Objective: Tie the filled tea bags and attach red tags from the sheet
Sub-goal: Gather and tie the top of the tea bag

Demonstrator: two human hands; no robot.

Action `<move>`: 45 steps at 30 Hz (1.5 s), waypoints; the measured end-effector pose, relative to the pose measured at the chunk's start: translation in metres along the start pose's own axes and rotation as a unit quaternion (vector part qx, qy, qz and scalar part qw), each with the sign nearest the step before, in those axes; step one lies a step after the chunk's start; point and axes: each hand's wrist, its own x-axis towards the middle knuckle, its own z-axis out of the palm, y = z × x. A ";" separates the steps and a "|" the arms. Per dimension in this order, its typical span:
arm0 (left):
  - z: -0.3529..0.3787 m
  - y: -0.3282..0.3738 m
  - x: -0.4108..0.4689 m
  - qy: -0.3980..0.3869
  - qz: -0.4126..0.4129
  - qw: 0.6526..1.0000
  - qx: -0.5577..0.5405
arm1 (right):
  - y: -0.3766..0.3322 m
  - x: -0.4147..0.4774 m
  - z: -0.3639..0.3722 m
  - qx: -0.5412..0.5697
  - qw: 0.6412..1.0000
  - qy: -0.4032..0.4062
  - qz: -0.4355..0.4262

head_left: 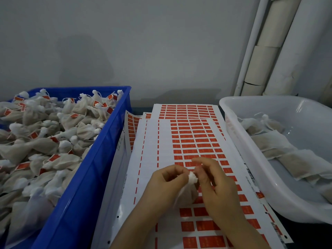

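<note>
1. Large blue plastic crate (100,159), at left, collects finished tagged bags.
2. White plastic tub (251,146), at right, feeds untied ones.
3. White sheet of red tags (194,141) lies between, within reach.
4. Left hand (165,184) and right hand (215,184) pinch the small gauze tea bag (192,177) by its gathered neck above the sheet, likely for tying.

Crate (100,159) left of sheets (161,141), tub (251,159) right, bags (280,151) inside

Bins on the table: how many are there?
2. A blue bin sits left of the tag sheets, heaped with tagged tea bags; a white bin sits right, holding a few untagged bags.
</note>
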 end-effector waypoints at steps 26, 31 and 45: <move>0.008 -0.002 -0.004 0.041 0.118 0.992 0.024 | -0.002 0.009 -0.005 0.160 0.964 -0.113 0.181; 0.005 -0.002 -0.001 0.036 0.098 0.994 0.007 | -0.001 0.009 -0.008 0.140 0.969 -0.111 0.170; 0.007 0.004 -0.004 -0.005 0.056 0.998 0.007 | 0.001 0.016 -0.016 0.396 0.857 -0.001 0.330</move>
